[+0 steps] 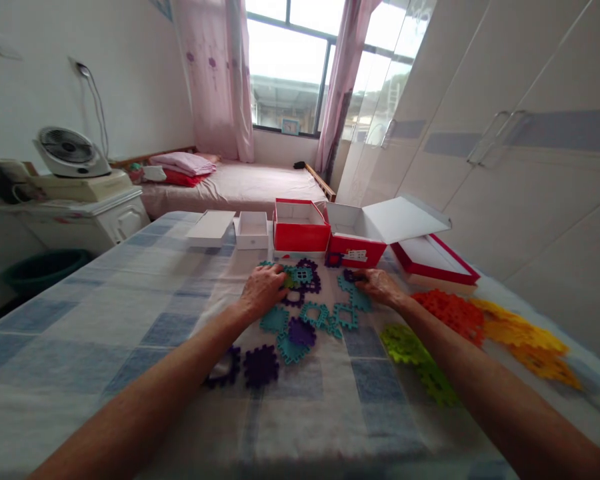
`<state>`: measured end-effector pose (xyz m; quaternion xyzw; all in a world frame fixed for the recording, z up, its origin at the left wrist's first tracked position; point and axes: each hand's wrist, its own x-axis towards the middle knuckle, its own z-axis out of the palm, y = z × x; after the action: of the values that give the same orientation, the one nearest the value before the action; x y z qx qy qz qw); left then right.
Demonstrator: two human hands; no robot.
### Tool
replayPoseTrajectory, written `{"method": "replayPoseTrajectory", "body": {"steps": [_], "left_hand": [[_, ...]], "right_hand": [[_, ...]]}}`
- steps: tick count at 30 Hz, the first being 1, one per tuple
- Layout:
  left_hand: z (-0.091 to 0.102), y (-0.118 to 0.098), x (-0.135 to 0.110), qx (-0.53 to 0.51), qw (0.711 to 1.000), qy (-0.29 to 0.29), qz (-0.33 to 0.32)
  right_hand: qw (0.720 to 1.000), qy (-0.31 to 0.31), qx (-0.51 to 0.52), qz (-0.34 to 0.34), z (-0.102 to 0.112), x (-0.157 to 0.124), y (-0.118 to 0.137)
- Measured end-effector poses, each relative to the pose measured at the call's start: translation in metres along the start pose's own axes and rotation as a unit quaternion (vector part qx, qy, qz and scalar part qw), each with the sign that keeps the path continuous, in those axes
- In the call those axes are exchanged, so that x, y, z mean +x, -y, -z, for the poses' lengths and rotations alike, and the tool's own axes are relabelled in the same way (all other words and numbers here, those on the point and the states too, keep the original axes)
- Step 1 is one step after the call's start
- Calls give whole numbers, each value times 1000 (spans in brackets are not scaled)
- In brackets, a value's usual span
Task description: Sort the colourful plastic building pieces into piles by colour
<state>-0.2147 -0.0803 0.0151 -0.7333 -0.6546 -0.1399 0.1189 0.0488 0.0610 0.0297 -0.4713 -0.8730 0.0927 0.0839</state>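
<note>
My left hand is over the far part of the spread of interlocking plastic pieces. Its fingers are bent and close together beside a yellow-green piece and a teal window piece; what they grip is hidden. Over to the right, my right hand has its fingertips closed on the edge of a small purple piece. Teal pieces lie just under that hand. Between and nearer than the hands are a teal frame piece, a purple toothed piece and a dark purple square piece.
Along the table's far side stand a small white box, a red box, an open-lidded red box and a red-edged tray. Green, red and orange pieces lie around my right forearm.
</note>
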Motion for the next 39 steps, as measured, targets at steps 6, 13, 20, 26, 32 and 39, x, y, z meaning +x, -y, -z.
{"method": "replayPoseTrajectory", "body": {"steps": [6, 13, 20, 26, 32, 39], "left_hand": [[-4, -2, 2, -1, 998, -55, 38], [34, -4, 3, -233, 952, -140, 140], [65, -78, -3, -494, 867, -8, 71], [62, -123, -15, -560, 825, 57, 36], [56, -87, -24, -472, 879, 43, 49], [37, -2, -19, -280, 942, -41, 180]], "right_hand": [[999, -24, 21, 28, -3, -9, 22], [979, -82, 149, 111, 33, -36, 58], [920, 67, 354, 152, 64, -85, 72], [931, 42, 359, 55, 63, -140, 42], [952, 13, 296, -70, 71, -184, -13], [984, 35, 172, -35, 53, -205, -15]]}}
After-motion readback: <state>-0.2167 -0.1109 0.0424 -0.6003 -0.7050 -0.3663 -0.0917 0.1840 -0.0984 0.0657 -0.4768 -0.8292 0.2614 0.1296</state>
